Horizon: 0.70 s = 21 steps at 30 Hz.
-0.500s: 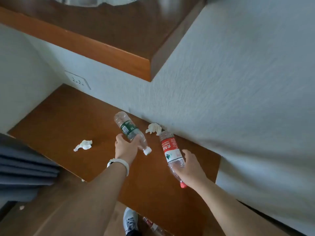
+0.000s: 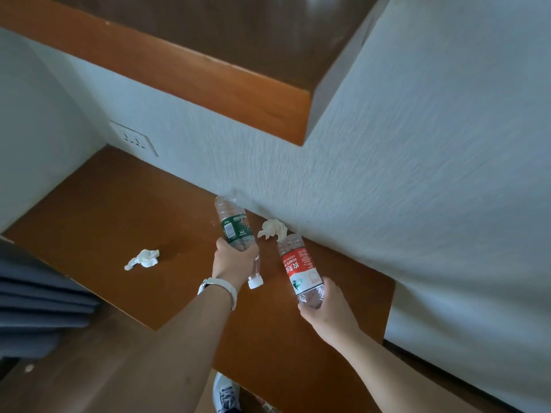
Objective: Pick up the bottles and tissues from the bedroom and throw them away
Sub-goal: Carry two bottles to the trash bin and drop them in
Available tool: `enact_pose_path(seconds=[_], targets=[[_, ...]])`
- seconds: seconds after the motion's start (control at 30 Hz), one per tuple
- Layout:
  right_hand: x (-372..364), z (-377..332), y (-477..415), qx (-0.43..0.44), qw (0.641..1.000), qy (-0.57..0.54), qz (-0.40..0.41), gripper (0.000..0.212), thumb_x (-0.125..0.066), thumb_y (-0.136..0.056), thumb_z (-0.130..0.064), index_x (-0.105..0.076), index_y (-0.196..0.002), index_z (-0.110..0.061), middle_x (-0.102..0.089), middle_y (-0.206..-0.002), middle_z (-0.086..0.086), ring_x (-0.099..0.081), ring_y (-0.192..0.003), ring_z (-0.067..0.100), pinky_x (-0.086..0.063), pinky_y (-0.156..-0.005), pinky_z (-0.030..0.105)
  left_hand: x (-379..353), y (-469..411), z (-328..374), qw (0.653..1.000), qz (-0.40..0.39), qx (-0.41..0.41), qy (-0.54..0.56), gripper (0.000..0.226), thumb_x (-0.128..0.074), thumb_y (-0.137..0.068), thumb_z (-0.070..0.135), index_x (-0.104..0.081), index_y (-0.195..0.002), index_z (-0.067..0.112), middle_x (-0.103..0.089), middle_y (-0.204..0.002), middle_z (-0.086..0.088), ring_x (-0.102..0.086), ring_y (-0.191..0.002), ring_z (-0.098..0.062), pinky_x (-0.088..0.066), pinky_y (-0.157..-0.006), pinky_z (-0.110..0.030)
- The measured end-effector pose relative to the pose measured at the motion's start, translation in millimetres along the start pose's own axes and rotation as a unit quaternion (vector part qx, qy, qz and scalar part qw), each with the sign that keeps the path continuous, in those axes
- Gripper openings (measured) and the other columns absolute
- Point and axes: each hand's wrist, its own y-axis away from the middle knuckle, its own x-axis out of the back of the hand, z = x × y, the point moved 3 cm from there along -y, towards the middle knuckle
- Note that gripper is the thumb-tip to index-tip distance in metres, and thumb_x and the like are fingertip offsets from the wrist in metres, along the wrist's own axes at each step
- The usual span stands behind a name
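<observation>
The left hand (image 2: 235,259) now lifts the green bottle (image 2: 234,226) off the table (image 2: 104,210). The right hand (image 2: 329,308) still grips the red bottle (image 2: 299,269). Next come the tissues (image 2: 144,258), still lying on the table.

left bottle (image 2: 235,231) beside right bottle (image 2: 301,269), one tissue (image 2: 143,259) on desk (image 2: 89,219) left, another tissue (image 2: 272,229) behind

Cap end of the red-label bottle (image 2: 299,268) is totally buried under the curled fingers of the right hand (image 2: 328,314). The left hand (image 2: 234,260) hides part of the green-label bottle (image 2: 235,228) just past its label. The small print beyond the fingertips is unreadable. Shoe (image 2: 226,394) is cut off at the bottom edge.
</observation>
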Motion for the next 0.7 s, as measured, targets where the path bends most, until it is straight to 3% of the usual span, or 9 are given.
enact_pose_path(seconds=[0.2,0.5,0.7], targets=[[2.4,-4.1,14.0,0.036,0.998,-0.045,-0.013,0.071,-0.073,-0.075,-0.049,-0.034,-0.133,-0.034,-0.048,-0.121,-0.013,-0.056,-0.102,0.007,-0.057,-0.067,0.018,7.0,23.5,-14.5,1.000,-0.006,-0.023,-0.006,0.043,-0.071,-0.076,0.041,-0.050,-0.108,0.022,-0.060,-0.099,0.004,-0.062,-0.079,-0.010,-0.045,-0.054,-0.023],[32.6,-25.9,42.2,0.092,0.989,-0.116,-0.020,0.062,-0.072,-0.078,-0.044,-0.035,-0.127,-0.041,-0.049,-0.115,-0.018,-0.055,-0.101,0.001,-0.052,-0.066,0.012,39.2,85.3,-16.4,0.996,-0.025,-0.079,0.024,0.061,-0.077,-0.074,0.042,-0.045,-0.125,0.030,-0.058,-0.111,0.010,-0.062,-0.089,-0.006,-0.047,-0.061,-0.017],[50.7,-45.8,63.7,0.130,0.984,-0.121,-0.015,0.063,-0.070,-0.078,-0.051,-0.034,-0.129,-0.045,-0.050,-0.119,-0.022,-0.054,-0.106,-0.001,-0.049,-0.075,0.013,56.4,117.5,-6.4,0.987,-0.045,-0.143,0.054,0.069,-0.080,-0.068,0.044,-0.042,-0.125,0.037,-0.057,-0.115,0.015,-0.063,-0.095,-0.006,-0.057,-0.077,-0.024]])
